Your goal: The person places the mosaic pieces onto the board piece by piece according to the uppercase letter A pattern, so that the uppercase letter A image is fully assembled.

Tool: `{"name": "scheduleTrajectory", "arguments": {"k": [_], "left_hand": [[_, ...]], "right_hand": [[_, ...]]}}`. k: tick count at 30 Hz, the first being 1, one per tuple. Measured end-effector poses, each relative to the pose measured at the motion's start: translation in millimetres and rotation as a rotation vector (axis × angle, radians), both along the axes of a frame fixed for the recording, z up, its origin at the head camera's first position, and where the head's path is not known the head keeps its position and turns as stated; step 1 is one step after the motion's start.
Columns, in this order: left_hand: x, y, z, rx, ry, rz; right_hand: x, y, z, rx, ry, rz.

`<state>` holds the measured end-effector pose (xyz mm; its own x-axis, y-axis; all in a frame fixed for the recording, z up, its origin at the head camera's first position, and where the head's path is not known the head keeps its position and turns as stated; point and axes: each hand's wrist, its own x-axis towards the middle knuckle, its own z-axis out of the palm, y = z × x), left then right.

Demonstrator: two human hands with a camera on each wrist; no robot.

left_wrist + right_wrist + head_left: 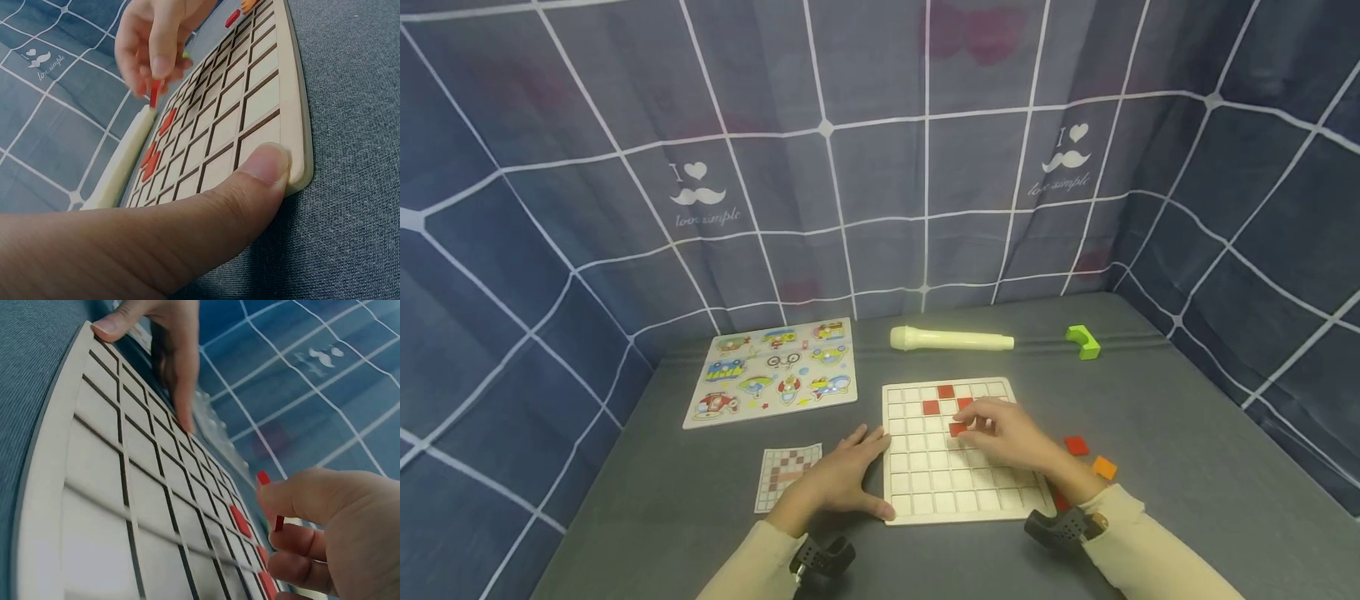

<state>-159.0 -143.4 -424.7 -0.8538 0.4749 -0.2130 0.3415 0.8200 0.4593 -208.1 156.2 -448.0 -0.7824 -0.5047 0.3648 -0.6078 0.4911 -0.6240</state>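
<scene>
A pale wooden grid board (951,504) lies flat in front of me. Three red square tiles sit in its upper cells, among them one (946,391) near the far edge and another (931,407) to its lower left. Over the board my right hand (1011,435) pinches a red tile (154,94) between thumb and fingers, held on edge above the cells. Along the board's left side rests my left hand (848,473), fingers extended against the edge and the thumb (265,164) on the near left corner. Beside that hand lies a pattern card (771,492), partly covered by it.
Right of the board are a loose red tile (1076,446), an orange tile (1104,467) and more red partly hidden by my right wrist. A vehicle puzzle board (808,337), a cream microphone-shaped stick (955,340) and a green notched block (1084,342) lie farther back. A grid-patterned curtain (880,183) hangs behind.
</scene>
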Motion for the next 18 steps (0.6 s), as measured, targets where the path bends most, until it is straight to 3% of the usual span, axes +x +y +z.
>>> {"name": "scheduleTrajectory", "arguments": {"k": [12, 18], "left_hand": [[0.3, 2.1, -2.7, 0.002, -0.001, 0.003], [0.0, 1.1, -3.5, -0.006, 0.002, 0.005]], "right_hand": [[-10.4, -44.6, 3.3, 0.23, 0.022, -0.049], [-14.5, -57.2, -0.8, 0.217, 0.073, -0.038]]}}
